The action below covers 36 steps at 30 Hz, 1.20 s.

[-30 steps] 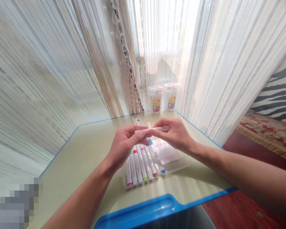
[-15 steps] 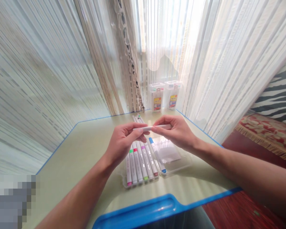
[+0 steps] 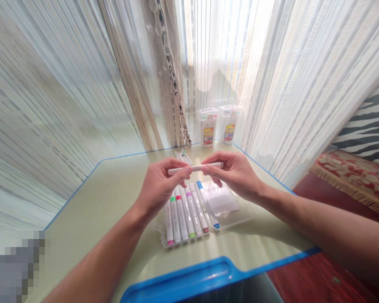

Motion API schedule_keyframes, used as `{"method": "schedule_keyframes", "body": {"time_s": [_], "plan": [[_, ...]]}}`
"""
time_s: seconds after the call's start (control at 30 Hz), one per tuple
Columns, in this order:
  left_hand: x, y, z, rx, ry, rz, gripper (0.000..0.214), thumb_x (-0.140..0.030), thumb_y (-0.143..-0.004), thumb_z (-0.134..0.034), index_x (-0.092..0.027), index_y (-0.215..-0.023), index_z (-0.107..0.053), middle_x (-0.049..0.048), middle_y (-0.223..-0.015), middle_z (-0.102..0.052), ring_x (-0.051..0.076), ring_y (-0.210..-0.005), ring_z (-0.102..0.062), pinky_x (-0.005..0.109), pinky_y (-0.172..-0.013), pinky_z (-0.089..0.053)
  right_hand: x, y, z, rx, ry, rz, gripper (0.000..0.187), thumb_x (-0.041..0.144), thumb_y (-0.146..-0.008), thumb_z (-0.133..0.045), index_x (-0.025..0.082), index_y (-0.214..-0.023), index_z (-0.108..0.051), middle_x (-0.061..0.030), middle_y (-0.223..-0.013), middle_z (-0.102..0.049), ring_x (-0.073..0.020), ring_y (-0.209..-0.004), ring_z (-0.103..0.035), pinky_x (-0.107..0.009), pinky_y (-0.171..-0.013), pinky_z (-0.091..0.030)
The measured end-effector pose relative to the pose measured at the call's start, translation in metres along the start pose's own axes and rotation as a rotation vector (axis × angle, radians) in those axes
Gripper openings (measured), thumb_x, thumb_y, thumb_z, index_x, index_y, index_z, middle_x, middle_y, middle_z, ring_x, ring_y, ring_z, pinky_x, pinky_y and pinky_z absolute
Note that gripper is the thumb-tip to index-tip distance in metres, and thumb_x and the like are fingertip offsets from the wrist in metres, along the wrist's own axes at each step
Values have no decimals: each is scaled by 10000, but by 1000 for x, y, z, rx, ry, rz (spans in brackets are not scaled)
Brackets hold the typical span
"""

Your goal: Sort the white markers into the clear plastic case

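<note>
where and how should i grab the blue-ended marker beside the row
Probably pinch the blue-ended marker mid-barrel, coming from above: it lies slanted with its long, slim body uncovered, while the row of markers crowds one side. The left hand and right hand both hold a white marker.

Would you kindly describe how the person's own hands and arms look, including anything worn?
The left hand and right hand are ungloved, with no rings visible. The left forearm and right forearm show no sleeve, watch or bracelet; anything worn higher up is out of view.
</note>
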<state>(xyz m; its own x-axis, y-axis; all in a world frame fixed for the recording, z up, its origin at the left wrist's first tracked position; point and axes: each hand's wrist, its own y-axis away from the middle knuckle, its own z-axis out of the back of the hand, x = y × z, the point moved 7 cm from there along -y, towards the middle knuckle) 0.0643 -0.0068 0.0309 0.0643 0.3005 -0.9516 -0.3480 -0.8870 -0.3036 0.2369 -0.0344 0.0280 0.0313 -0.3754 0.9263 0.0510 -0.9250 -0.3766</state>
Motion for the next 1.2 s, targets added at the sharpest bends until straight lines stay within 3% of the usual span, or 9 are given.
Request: {"method": "schedule_keyframes", "body": {"time_s": [0.3, 0.7, 1.2], "plan": [[0, -1, 9, -55, 91, 40, 203, -297, -770, -826, -120, -843, -759, 56, -705, -715, 125, -589, -618, 253, -594, -517, 0, -2, 4, 6, -81, 29, 235, 324, -844, -775, 126, -972, -771, -50, -753, -750, -83, -454, -566, -222, -395, -447], [-1, -4, 9, -63, 335, 59, 235, -310, -861, -703, -94, -936, -760, 90, -712, -734, 131, -536, -607, 262, -551, -503, -3, -2, 10, -24, -227, 5, 180, 254, -862, -670, 130, -947, -769, -81, -780, -786, -121, -451, -611, -258, -410, -482], [-3, -4, 13, -70, 423, 37, 237, -285, -891, -640, -93, -938, -770, 85, -702, -722, 131, -535, -594, 266, -550, -489, -2, -2, 10, -32, -269, -14, 220, 245, -843, -612, 130, -976, -744, -92, -814, -792, -144, -446, -626, -270, -387, -459]]}}
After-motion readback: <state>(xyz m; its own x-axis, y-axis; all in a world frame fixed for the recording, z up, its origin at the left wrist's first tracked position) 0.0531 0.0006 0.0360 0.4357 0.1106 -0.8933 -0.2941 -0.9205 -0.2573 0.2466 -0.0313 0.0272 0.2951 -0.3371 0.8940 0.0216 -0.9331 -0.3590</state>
